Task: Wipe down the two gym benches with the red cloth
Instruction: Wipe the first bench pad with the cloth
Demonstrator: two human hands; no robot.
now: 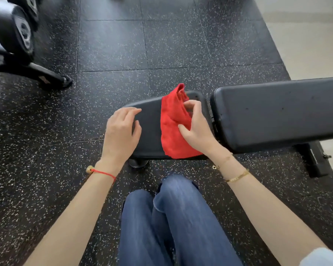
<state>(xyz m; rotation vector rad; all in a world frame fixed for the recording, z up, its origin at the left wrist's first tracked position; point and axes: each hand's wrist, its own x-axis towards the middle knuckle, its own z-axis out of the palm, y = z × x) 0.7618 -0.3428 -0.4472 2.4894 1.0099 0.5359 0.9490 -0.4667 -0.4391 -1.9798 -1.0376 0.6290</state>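
Note:
A black gym bench lies across the view in front of my knees, with a short seat pad (pixel 150 131) on the left and a long back pad (pixel 273 114) on the right. The red cloth (pixel 171 127) lies bunched on the seat pad, its top corner lifted. My right hand (pixel 196 127) grips the cloth with thumb and curled fingers. My left hand (pixel 121 129) hovers over the seat pad's left end, fingers loosely bent and holding nothing. Only one bench is in view.
Speckled black rubber floor tiles (pixel 112 47) spread all around. A dumbbell rack (pixel 13 37) with a black foot stands at the upper left. The bench's rear foot (pixel 313 162) sticks out at right. Pale flooring (pixel 311 35) begins at the upper right.

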